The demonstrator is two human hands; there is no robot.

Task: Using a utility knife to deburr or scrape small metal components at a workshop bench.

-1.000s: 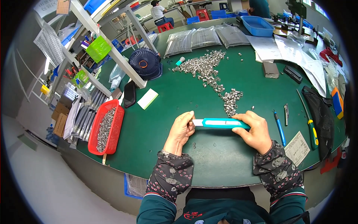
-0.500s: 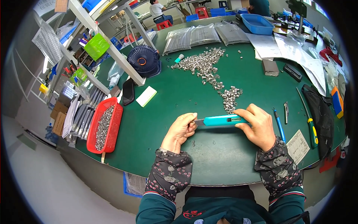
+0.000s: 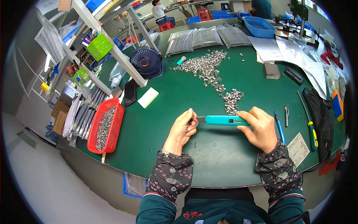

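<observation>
- We note three clear plastic bags of grey rods (image 3: 205, 39) lying side by side at the table's far edge.
- We record a white printed label (image 3: 299, 148) flat on the green mat, near our right wrist.
- We find brown cardboard boxes (image 3: 59, 117) stacked left, below the shelving.

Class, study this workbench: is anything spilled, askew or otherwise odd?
Small metal parts lie strewn loose over the green mat, not contained like those in the red basket. Nothing looks damaged.
</observation>
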